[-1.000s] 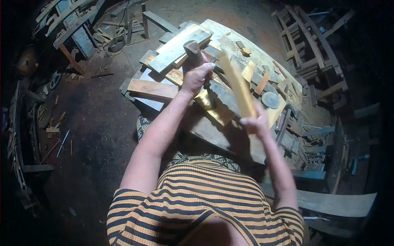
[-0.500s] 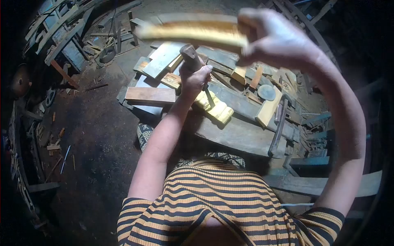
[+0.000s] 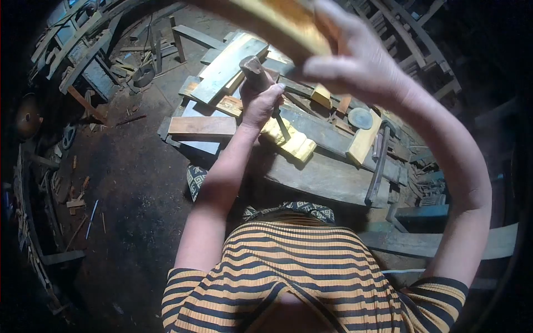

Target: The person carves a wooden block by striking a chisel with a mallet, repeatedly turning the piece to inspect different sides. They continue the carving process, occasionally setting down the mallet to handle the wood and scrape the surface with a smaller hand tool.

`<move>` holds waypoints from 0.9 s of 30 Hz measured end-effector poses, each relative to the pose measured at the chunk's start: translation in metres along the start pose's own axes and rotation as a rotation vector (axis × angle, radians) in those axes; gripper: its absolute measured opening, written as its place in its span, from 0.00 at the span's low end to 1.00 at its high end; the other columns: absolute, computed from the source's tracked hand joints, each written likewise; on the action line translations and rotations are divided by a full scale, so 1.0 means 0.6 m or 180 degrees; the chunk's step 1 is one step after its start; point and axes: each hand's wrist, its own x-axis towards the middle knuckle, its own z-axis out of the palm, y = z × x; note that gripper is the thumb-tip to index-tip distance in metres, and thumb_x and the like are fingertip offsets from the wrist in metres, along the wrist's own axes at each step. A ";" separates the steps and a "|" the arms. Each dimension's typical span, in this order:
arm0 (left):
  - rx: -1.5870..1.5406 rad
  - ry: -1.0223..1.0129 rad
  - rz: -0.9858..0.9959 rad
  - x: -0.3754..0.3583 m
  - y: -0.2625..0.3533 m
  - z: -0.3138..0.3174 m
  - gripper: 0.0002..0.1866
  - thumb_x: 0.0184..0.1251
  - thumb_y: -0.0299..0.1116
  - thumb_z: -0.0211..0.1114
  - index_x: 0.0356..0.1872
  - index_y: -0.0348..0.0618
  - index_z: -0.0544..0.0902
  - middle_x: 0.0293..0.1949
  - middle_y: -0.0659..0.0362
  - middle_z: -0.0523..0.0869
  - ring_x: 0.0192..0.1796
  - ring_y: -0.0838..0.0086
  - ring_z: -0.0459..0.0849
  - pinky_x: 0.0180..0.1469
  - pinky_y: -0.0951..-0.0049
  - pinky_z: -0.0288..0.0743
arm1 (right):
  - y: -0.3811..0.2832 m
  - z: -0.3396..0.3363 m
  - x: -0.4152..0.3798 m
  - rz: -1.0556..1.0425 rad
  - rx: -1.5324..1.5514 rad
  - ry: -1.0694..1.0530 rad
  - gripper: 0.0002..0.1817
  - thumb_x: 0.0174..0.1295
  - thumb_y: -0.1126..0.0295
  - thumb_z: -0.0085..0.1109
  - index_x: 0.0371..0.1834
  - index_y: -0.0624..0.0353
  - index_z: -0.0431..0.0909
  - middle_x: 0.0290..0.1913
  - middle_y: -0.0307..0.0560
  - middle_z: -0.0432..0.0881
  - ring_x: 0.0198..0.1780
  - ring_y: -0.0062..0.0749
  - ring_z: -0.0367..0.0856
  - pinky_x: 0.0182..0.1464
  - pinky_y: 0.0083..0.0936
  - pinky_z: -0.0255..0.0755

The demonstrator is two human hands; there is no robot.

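Yellow wood block [image 3: 300,149]: bat [image 3: 283,25] raised, chisel [image 3: 254,71] set

Block lies on the table [image 3: 322,176], chisel tip against it. Left hand [image 3: 262,104] grips the chisel; right hand [image 3: 355,64], clasping the bat, has risen from table height, leaving bat and chisel apart.

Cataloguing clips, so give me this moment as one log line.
left hand: holds chisel, tip at yellow carved block | right hand: holds wooden bar aloft
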 end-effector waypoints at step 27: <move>-0.0968 0.0447 -0.0644 -0.030 -0.041 -0.020 0.08 0.57 0.23 0.65 0.28 0.43 0.72 0.21 0.60 0.76 0.18 0.79 0.75 0.21 0.77 0.74 | 0.191 0.268 -0.379 0.3424 0.3808 0.0946 0.33 0.47 0.65 0.64 0.58 0.61 0.67 0.40 0.45 0.77 0.37 0.26 0.80 0.34 0.22 0.76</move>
